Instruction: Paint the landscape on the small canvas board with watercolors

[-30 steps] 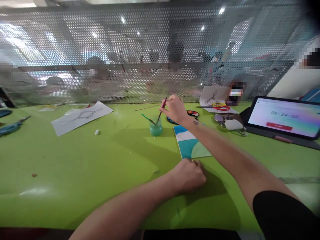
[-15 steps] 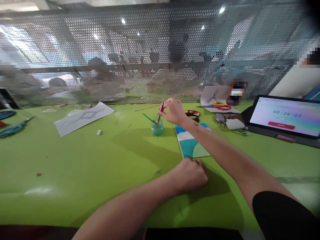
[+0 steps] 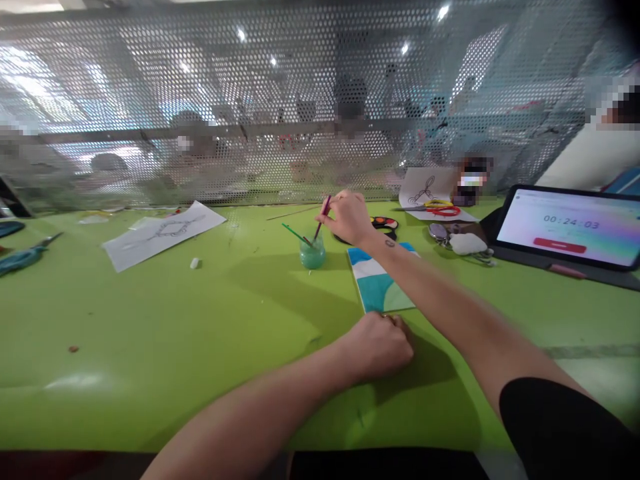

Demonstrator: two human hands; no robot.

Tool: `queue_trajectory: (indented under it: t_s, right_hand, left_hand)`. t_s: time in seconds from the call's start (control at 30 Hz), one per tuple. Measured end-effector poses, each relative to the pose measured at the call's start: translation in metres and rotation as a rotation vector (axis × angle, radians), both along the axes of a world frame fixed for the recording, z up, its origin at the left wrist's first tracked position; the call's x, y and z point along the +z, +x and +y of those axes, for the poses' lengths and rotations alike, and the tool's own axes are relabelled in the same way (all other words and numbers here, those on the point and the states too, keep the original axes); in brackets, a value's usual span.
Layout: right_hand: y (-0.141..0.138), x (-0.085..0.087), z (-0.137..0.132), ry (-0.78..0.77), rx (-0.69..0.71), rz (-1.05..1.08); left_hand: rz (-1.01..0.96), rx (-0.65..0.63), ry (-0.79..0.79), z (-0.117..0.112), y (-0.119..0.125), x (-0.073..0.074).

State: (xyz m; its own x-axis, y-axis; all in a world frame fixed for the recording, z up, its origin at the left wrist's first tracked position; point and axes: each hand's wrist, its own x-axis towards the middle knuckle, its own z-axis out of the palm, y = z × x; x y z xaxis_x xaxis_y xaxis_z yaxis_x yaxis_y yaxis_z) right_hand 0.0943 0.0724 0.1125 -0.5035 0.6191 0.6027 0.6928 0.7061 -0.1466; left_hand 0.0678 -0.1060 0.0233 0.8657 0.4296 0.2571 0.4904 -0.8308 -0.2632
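The right hand (image 3: pixel 349 218) pinches a slim paintbrush (image 3: pixel 324 217) with a dark red handle between thumb and fingers. Its tip angles down towards the mouth of a small glass (image 3: pixel 313 254) of green-tinted water, though whether the bristles reach the water is hidden. A green-handled brush (image 3: pixel 295 234) leans in the glass, its end sticking out to the left.

The left hand (image 3: pixel 377 347) is curled into a loose fist, holding nothing that shows, and rests on the green surface (image 3: pixel 150 347) just below the near edge of a painted card (image 3: pixel 381 283). The card lies flat between the two hands, to the right of the glass, and is painted in bands of blue, white, teal and pale green. A small palette (image 3: pixel 385 224) with dabs of colour sits just past its far edge.

Further left lie a sheet of paper (image 3: pixel 163 235) with a pencil sketch and, near it, a small white eraser (image 3: pixel 195 263). To the right, red-handled scissors (image 3: pixel 443 211) rest on another sketched sheet (image 3: pixel 425 189). Beyond them, a tablet (image 3: pixel 570 227) in a dark case shows a timer reading 00:24:03. A perforated metal screen (image 3: pixel 250 100) runs along the far side of the surface, with blurred figures behind it.
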Motion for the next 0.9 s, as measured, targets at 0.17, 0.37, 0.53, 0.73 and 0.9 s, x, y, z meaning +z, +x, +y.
queue_trajectory:
  t_s: [0.17, 0.37, 0.53, 0.73, 0.9]
  right_hand:
    - [-0.001, -0.001, -0.001, 0.026, -0.017, -0.046]
    - [-0.006, -0.005, -0.004, 0.024, 0.01, -0.032]
    - [-0.005, -0.01, -0.003, 0.009, 0.027, 0.015]
    - [-0.004, -0.013, -0.005, -0.037, 0.081, 0.011]
    - [-0.004, -0.012, -0.006, -0.055, 0.067, 0.048]
  left_hand:
    - [0.004, 0.003, -0.003, 0.0, 0.0, -0.001]
    - [0.021, 0.002, -0.017, -0.001, -0.001, 0.003]
    - [0.027, 0.006, -0.022, -0.001, 0.0, 0.005]
    - [0.027, 0.01, -0.016, 0.0, 0.0, 0.003]
    - [0.031, 0.005, -0.013, -0.001, 0.0, 0.003]
